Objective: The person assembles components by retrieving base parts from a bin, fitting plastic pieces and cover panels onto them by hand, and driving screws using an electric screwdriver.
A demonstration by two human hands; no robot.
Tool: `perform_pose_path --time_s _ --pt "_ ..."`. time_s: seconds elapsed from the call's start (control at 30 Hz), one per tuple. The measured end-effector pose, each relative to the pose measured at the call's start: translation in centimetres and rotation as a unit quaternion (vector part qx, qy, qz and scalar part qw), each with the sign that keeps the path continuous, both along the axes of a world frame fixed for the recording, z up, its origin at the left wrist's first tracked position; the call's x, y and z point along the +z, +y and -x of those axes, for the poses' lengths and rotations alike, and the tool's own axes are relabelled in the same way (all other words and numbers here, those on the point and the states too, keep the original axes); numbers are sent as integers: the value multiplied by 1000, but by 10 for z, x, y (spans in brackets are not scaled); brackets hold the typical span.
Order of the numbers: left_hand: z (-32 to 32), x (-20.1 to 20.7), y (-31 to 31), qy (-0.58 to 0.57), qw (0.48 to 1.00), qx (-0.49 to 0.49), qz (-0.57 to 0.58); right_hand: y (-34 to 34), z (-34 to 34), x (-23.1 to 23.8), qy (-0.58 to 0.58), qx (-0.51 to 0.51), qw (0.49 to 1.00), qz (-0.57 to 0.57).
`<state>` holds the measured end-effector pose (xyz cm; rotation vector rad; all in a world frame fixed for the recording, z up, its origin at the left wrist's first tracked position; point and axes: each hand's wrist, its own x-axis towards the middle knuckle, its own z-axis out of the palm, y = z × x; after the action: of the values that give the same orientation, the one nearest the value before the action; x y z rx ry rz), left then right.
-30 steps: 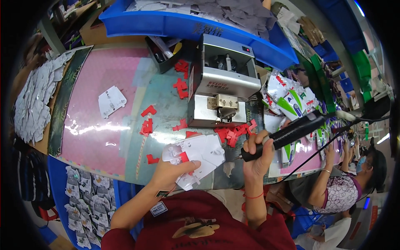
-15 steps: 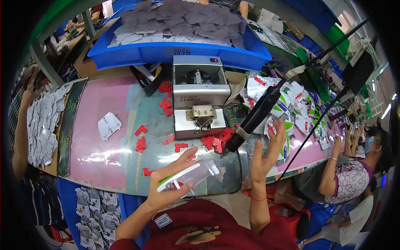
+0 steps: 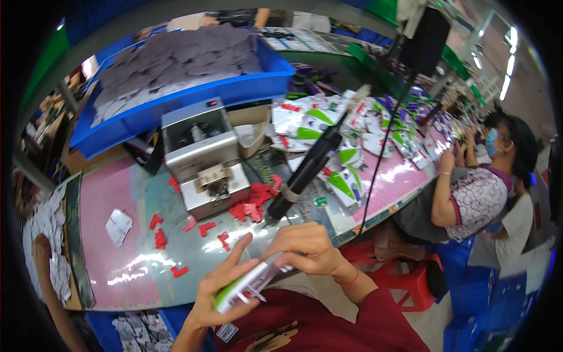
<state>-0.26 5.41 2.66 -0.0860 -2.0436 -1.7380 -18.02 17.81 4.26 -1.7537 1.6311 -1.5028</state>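
In my left hand point(image 3: 218, 288) lies a small white and green plastic housing point(image 3: 245, 285) with a clear, see-through part at one end and a bit of red on its near side. The left fingers wrap round its green end and lower side. My right hand point(image 3: 308, 249) closes over the clear end, its thumb and fingers pinching there; the exact spot is hidden by the fingers. A black electric screwdriver point(image 3: 308, 170) hangs just beyond my hands, tip down. Small red plastic pieces point(image 3: 249, 210) are heaped beside it, and several more are scattered to the left.
A grey screw feeder point(image 3: 202, 155) stands mid-table. Behind it, a blue bin point(image 3: 182, 97) holds grey-white sheet-like parts. White and green housings point(image 3: 346, 170) pile up at the right. A white part point(image 3: 119, 227) lies leftward. A co-worker point(image 3: 475, 193) sits at the right, near a red stool point(image 3: 404, 281).
My right hand, open and apart before, has come over to the housing and closed on its clear end. The whole view has turned to the right.
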Motion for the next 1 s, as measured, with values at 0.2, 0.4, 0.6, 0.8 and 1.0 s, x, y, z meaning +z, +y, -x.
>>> perform_pose_path --time_s 0.2,0.4,0.6,0.8,1.0 --pt "-1 -4 -2 -28 908 -142 -393 95 91 -25 -247 -230 914 227" --pt "-3 -10 -5 -89 912 -2 -400 134 234 -41 -419 -432 752 269" --pt "-1 -11 -2 -137 902 4 -410 129 313 -74 -383 -437 792 186" --pt "-33 -13 -11 -157 907 67 -385 105 282 -82 -167 -539 825 36" --pt "-89 -15 -35 -155 910 188 -336 101 183 -25 162 -573 774 216"
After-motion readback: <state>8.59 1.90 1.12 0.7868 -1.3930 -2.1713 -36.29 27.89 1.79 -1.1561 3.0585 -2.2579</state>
